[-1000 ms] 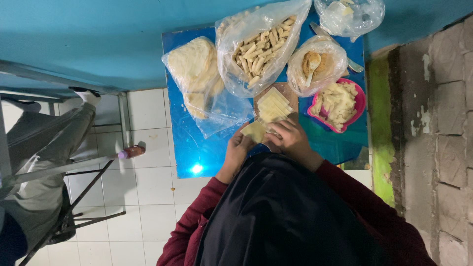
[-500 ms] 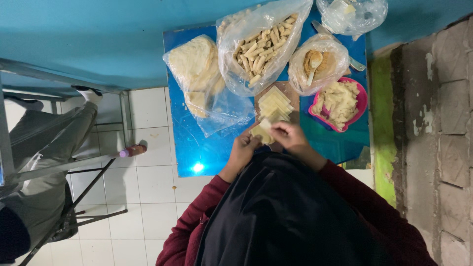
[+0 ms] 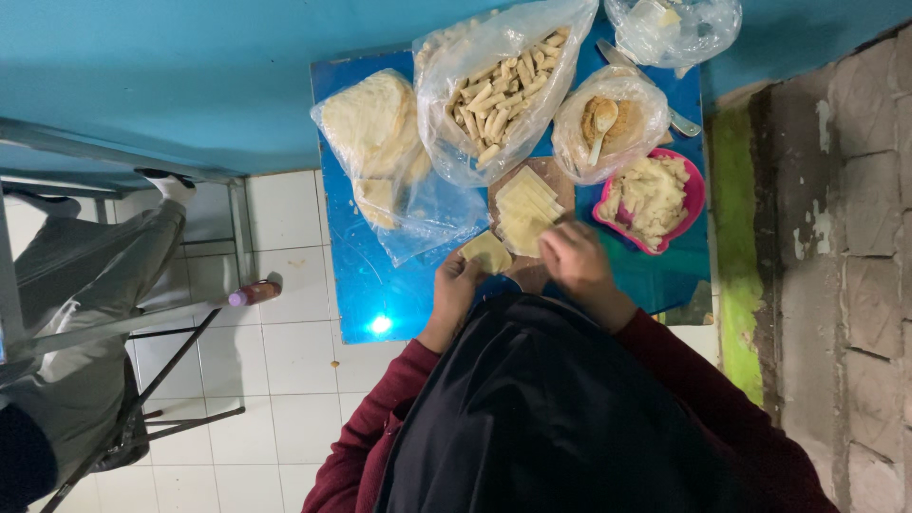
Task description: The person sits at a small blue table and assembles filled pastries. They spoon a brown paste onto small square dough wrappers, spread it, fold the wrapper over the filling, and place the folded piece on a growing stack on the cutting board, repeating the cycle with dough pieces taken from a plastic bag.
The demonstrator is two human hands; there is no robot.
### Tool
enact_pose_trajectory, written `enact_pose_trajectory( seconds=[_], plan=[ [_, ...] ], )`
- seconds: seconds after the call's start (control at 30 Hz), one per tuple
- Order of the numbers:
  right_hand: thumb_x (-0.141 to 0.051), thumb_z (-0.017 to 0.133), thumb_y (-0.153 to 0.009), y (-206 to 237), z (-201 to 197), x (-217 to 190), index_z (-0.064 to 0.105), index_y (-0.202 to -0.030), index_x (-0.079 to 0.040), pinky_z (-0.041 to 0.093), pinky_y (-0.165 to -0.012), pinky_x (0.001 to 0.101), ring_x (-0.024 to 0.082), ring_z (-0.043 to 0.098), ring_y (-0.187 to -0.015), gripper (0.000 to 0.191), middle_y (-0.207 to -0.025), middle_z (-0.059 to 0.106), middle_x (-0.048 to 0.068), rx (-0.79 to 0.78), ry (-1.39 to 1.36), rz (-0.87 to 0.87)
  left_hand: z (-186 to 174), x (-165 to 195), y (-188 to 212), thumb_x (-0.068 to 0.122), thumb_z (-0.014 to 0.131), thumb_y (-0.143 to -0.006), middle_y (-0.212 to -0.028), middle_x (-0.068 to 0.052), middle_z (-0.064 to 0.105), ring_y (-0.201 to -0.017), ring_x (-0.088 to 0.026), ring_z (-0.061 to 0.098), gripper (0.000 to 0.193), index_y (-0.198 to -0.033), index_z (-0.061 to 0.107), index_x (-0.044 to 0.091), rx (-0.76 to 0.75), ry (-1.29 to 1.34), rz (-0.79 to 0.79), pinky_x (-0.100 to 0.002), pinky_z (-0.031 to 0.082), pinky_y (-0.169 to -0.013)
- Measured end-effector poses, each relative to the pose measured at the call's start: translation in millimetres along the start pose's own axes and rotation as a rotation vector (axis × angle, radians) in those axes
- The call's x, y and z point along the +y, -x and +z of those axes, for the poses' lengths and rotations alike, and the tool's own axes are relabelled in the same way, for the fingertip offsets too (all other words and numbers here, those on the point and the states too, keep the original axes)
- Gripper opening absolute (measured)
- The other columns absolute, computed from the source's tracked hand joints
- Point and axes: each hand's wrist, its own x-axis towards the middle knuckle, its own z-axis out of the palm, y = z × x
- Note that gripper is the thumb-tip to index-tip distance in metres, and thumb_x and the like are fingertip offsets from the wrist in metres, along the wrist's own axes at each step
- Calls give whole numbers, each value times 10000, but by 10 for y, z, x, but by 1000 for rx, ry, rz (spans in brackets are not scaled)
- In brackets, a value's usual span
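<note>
My left hand holds a pale, folded pastry wrapper at the near edge of the blue table. My right hand rests with curled fingers on the lower right corner of a stack of square pastry sheets, which lies on a brown board. Whether those fingers pinch a sheet is hidden. A pink bowl of pale filling stands just right of the stack.
At the back of the table lie a clear bag of rolled pastry sticks, a bag of round wrappers, a bag of brown crumbs with a spoon and another clear bag. A seated person in grey trousers is at left, a brick wall at right.
My hands were together over the wrapper. The right hand has moved right and up to the stack of sheets, while the left hand keeps the wrapper.
</note>
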Motion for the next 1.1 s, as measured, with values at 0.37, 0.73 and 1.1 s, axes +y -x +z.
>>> enact_pose_trajectory(
  seconds=[0.37,0.73,1.1],
  plan=[
    [-177,662,-936,1,83,-138,704,-986,-84,509,-859,443,341,644,-977,114,-969,675,110,-178,-41,42,-14,50,19,56,536,-1004,-1123,-88,744,-928,-133,720,352,-1340,606,-25,-39,118,-11,-251,574,-812],
    [-189,742,-904,-151,-70,-323,665,-1019,-64,541,-801,407,304,667,-938,187,-999,678,117,-187,-283,55,77,286,130,-1,482,-1019,-1321,-73,645,-1144,-137,642,539,-1545,366,-12,-197,107,28,-283,527,-982],
    [-124,776,-844,-150,-60,-368,679,-995,-87,522,-774,398,291,662,-882,183,-904,655,88,-183,-285,5,295,582,308,-89,481,-1021,-1297,-98,622,-1178,-157,600,832,-1699,29,77,-481,66,62,-299,470,-1052]
  ],
)
